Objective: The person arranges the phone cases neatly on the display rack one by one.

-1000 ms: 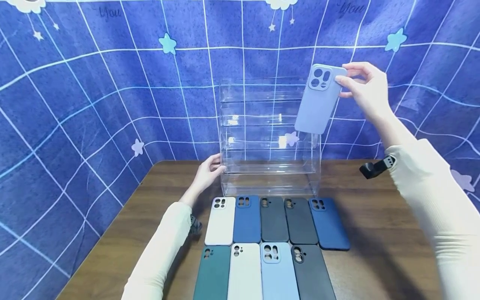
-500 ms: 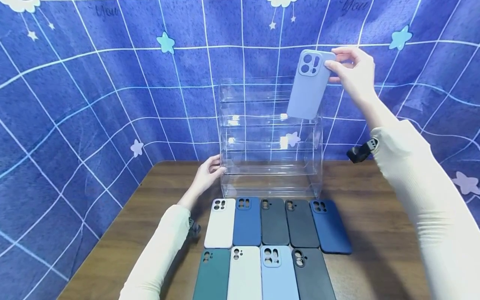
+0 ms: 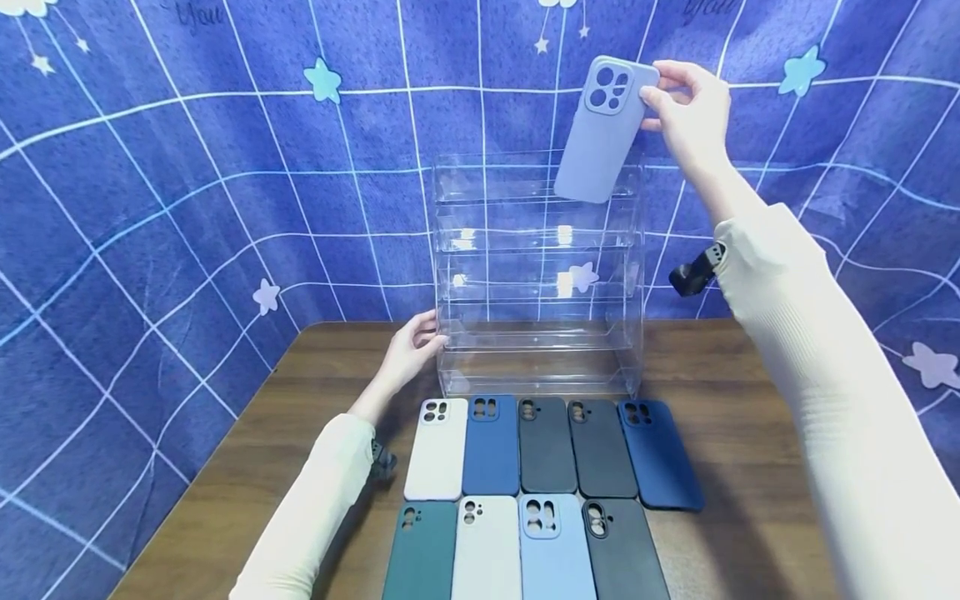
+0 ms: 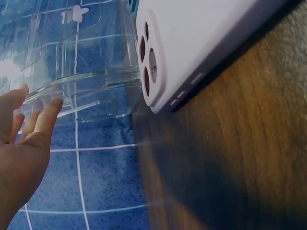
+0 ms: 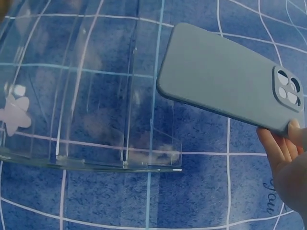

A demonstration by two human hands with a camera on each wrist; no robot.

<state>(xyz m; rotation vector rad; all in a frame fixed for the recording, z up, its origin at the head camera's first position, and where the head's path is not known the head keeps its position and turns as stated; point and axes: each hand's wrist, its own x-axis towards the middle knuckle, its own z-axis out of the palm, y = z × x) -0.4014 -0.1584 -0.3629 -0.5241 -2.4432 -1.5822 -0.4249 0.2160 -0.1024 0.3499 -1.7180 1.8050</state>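
My right hand (image 3: 696, 117) pinches a pale lavender-blue phone case (image 3: 603, 150) near its upper right side. The case tilts, its lower end in front of the top tier of a clear tiered display rack (image 3: 536, 337). In the right wrist view the same phone case (image 5: 220, 72) looks grey-blue, with its camera cutout beside the fingers. My left hand (image 3: 411, 346) holds the rack's left edge low down, thumb in front and fingers at the side. The left wrist view shows this hand (image 4: 29, 139) at the clear rim.
Before the rack lie two rows of phone cases: a white case (image 3: 437, 454), a navy case (image 3: 660, 458), a green case (image 3: 422, 550), a light blue case (image 3: 557, 554) and several others. The wooden table (image 3: 247, 467) meets a blue gridded cloth (image 3: 360, 208) behind.
My right hand has risen and moved left with the lavender-blue phone case, bringing it from the rack's right side up to its top tier. My left hand stays at the rack's edge.
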